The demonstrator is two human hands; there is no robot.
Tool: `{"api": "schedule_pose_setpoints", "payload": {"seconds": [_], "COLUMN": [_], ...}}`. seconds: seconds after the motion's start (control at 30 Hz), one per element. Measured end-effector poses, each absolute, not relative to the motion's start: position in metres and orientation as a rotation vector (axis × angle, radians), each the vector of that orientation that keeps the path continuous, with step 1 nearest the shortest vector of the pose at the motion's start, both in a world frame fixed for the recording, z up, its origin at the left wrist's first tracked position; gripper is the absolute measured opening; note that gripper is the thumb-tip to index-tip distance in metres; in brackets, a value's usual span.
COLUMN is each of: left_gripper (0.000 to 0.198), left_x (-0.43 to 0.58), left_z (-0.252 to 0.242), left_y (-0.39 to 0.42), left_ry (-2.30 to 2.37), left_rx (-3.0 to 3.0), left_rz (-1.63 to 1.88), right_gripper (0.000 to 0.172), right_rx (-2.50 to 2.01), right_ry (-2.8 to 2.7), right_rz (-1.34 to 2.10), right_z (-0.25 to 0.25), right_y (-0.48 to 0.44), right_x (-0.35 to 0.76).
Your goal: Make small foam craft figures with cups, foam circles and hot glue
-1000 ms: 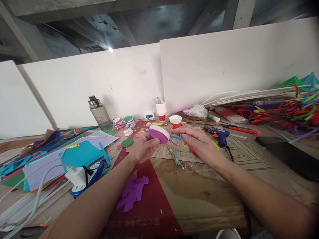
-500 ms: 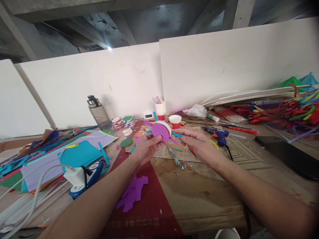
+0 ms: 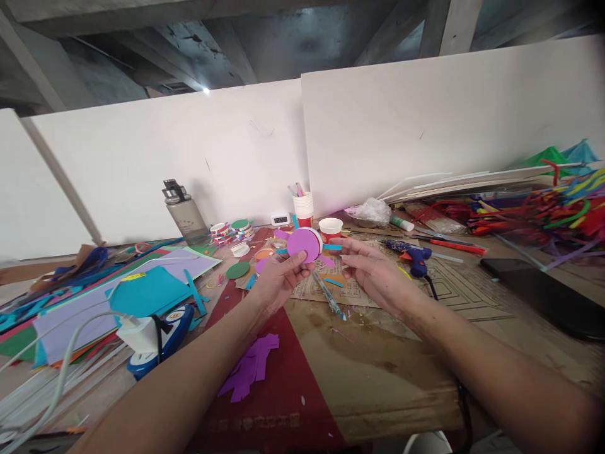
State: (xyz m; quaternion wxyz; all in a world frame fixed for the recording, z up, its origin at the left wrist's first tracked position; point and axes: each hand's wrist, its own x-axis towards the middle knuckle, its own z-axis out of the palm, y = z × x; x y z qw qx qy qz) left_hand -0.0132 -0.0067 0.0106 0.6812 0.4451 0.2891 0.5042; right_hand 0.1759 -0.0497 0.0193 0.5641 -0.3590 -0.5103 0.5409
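Observation:
My left hand [image 3: 283, 277] pinches a round paper-cup craft with a purple disc face [image 3: 304, 246], its thumb on the lower edge of the disc. Behind the disc shows a white rim, and purple and blue strips stick out from the sides. My right hand [image 3: 373, 268] is open beside it, fingers apart, with the fingertips close to the blue strip [image 3: 333, 247] on the right side. Whether they touch it I cannot tell. Below the craft lies a clear pen-like tube with glitter [image 3: 329, 296] on the cardboard.
Purple foam strips [image 3: 250, 369] lie on the red board near the front. A blue glue gun [image 3: 416, 258] and black phone [image 3: 543, 296] are at right. Cups [image 3: 331, 228], a clock [image 3: 280, 219] and a bottle [image 3: 183, 214] stand at the back. Foam sheets [image 3: 151, 293] and a power strip [image 3: 174, 334] lie left.
The fingers of my right hand have spread and let go of the blue strip. The purple disc has turned to face me a little more and is slightly higher.

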Motion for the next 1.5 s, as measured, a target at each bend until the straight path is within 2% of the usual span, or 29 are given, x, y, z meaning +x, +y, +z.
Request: {"api": "schedule_pose_setpoints", "payload": {"seconds": [0.13, 0.47, 1.5], "left_gripper": [0.024, 0.017, 0.028], "left_x": [-0.0125, -0.0107, -0.0087], "left_z": [0.009, 0.0058, 0.0129], "left_y": [-0.0057, -0.0068, -0.0124], "left_ry": [0.678, 0.731, 0.796], "left_rx": [0.923, 0.911, 0.999], "left_rz": [1.123, 1.081, 1.067], "right_gripper": [0.045, 0.048, 0.043], "right_rx": [-0.812, -0.793, -0.703], "right_ry": [-1.151, -1.089, -0.981], "right_rz": [1.269, 1.305, 1.409], "right_z": [0.0193, 0.022, 0.0201], "right_y": [-0.0501, -0.0521, -0.0459], "right_x": [0.1749, 0.1742, 0.1777]}}
